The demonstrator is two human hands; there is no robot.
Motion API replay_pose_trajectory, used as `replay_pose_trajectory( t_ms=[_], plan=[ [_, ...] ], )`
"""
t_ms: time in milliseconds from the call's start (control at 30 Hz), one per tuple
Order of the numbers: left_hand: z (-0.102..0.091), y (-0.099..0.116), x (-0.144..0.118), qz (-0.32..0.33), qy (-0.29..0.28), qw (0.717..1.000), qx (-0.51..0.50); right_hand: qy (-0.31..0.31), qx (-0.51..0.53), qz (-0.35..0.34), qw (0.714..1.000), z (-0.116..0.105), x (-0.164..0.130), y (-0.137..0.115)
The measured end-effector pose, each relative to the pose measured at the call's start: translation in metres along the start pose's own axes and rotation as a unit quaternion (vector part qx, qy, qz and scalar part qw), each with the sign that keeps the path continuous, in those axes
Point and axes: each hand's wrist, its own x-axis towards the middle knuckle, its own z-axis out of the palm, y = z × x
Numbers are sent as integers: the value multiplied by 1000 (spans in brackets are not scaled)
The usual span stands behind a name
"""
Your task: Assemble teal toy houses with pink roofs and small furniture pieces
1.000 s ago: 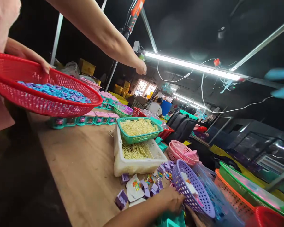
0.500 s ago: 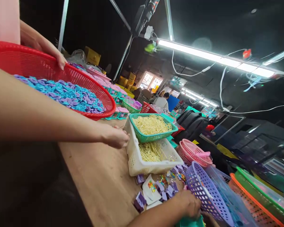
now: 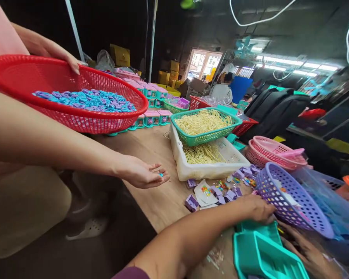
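Wearer's left hand [image 3: 260, 209] is at the far end of a teal plastic piece [image 3: 247, 252], fingers bent down; fingertips hidden, so can't tell how far open or what it grips. Right hand [image 3: 311, 248] is low on the other side of the piece, blurred; can't tell its opening or hold either. Teal piece sits between the two, on the wooden table [image 3: 163, 201]. Purple basket [image 3: 269, 190] just beyond, tilted, white bits inside. Beside it, loose purple parts [image 3: 229, 195] and small coloured bits, some on a white scrap [image 3: 203, 198]. Behind those, white crate [image 3: 192, 171] of pale yellow strands; green basket [image 3: 197, 139] with more strands rests on top of it. Co-worker in pink at left: one hand [image 3: 71, 62] on the rim of a red basket [image 3: 104, 124] of blue and purple rose-shaped pieces [image 3: 87, 100], other hand [image 3: 142, 172] palm up by the table edge, fingers loose, tiny blue piece [image 3: 161, 174] on them. Farther out, pink-topped boxes [image 3: 151, 118] in rows; stacked pink baskets [image 3: 254, 153] right of the crate.
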Motion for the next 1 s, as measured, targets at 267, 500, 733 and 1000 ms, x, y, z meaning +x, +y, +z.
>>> replay_pose_trajectory(
  t_ms=[267,500,733,1000],
  plan=[
    [-3,-2,0,8,-33,998,53,-48,84,-1,995,25,-3,31],
    [-11,3,-6,26,-36,996,77,-24,99,-26,994,35,1,22],
    [-13,3,-5,32,-25,993,106,5,81,-42,996,46,4,25],
    [-9,0,-4,34,-23,994,105,16,88,-44,995,55,12,36]
  ],
)
